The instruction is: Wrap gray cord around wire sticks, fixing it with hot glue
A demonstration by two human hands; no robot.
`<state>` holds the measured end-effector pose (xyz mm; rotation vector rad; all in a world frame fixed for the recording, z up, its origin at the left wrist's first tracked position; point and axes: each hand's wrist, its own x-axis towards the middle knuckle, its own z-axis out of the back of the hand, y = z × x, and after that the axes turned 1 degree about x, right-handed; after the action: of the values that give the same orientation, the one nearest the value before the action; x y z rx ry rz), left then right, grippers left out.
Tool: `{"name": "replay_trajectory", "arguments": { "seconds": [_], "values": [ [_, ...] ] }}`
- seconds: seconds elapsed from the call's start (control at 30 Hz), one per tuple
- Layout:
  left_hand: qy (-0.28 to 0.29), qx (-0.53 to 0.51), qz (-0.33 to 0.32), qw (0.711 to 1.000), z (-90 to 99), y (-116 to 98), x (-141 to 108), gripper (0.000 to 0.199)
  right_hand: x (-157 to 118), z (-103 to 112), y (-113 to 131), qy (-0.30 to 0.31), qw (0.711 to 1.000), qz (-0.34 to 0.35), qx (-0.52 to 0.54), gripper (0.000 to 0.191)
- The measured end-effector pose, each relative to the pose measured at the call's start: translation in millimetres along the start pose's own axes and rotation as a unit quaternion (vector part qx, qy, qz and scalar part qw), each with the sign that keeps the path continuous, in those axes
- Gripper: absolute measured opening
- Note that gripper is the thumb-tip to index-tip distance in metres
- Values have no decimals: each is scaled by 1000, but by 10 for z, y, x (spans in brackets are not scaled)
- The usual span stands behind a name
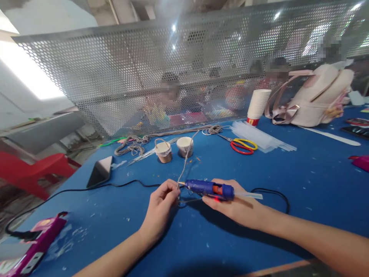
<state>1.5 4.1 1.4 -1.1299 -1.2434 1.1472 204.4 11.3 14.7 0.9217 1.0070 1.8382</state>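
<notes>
Left hand pinches the twine, right hand wraps the glue gun, nozzle apparently touching twine; that strand crosses before a cup, black cable trailing left.

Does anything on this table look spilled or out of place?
Whitish smears mar the blue tabletop beside the purple power strip, standing out like spilled residue; I can't tell what they are.
</notes>
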Motion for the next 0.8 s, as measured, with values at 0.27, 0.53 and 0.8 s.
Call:
{"name": "replay_trajectory", "arguments": {
  "seconds": [0.27, 0.53, 0.8],
  "values": [
    [-3, 13, -17, 1000, -9, 2, -22, 18, 24, -6, 28, 12, 999, -2, -37, 22],
    [23, 48, -33, 998, 28, 40, -10, 19, 17, -5, 32, 3, 998, -11, -62, 23],
    [26, 62, -38, 997, 34, 52, -9, 19, 17, -4, 35, -16, 996, -4, -88, 24]
  ]
}}
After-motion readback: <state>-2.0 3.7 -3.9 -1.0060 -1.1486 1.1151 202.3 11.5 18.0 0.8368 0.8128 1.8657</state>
